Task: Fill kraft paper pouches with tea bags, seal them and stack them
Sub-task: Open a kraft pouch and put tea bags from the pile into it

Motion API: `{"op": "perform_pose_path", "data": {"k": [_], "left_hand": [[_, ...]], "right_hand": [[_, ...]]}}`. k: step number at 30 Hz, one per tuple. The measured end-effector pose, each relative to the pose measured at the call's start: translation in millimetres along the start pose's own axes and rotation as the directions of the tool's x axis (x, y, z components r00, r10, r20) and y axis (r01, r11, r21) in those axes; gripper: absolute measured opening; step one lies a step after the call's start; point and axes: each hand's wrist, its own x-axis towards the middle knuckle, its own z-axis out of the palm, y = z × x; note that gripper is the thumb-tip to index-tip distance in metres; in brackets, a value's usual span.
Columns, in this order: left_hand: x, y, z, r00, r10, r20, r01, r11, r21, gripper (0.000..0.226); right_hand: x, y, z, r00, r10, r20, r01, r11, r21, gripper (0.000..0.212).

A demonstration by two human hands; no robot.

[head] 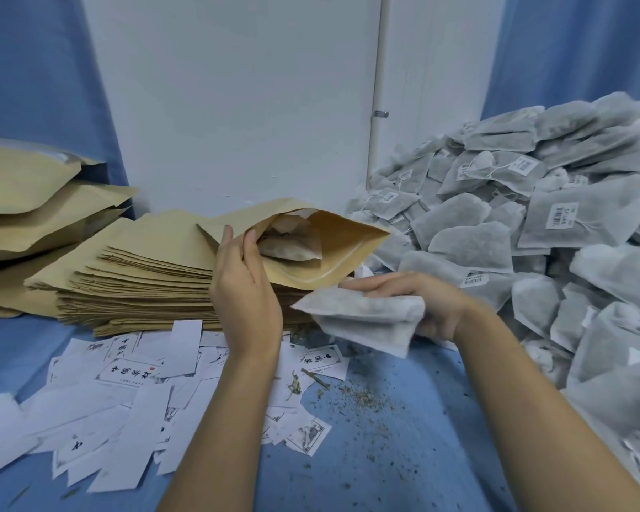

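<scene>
Now the left grip (242,286) is pinching the pouch (344,245) mouth open; the right grip (427,303) is clutching a tea bag (363,319), best going in corner-first, kept flat.

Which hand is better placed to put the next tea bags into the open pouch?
Right. The right hand grips white mesh tea bags beside the mouth of the brown kraft paper pouch, which the left hand holds open.

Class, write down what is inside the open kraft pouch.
Tea bags show in the mouth of the open kraft pouch that the left hand holds. Its paper wall hides anything deeper.
</scene>
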Motion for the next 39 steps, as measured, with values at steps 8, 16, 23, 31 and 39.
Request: {"op": "perform_pose_path", "data": {"k": [8,16,23,31,39], "left_hand": [[-6.0,-5.1,2.3,0.997,0.059,0.054,-0.061,0.997,0.038,0.028],[-10.9,5.7,5.2,0.993,0.094,0.072,-0.097,0.995,0.038,0.028],[-11.3,11.1,6.0,0.993,0.094,0.065,-0.097,0.995,0.038,0.025],[-9.6,6.7,5.2,0.994,0.015,0.11,-0.016,1.0,0.009,0.028],[-17.5,8.7,3.7,0.992,0.084,0.091,-0.087,0.996,0.031,0.042]], "right_hand": [[13.2,-16.4,22.2,0.975,-0.111,-0.194,0.149,0.969,0.196,0.033],[63.9,-27.0,67.7,0.852,-0.073,-0.519,0.191,0.965,0.178,0.029],[97.1,-40.8,82.6,0.784,-0.113,-0.61,-0.033,0.974,-0.223,0.03],[73.0,-28.8,79.6,0.704,-0.389,-0.594,-0.082,0.787,-0.612,0.032],[98.6,-33.6,81.7,0.835,-0.329,-0.441,-0.178,0.596,-0.783,0.031]]}}
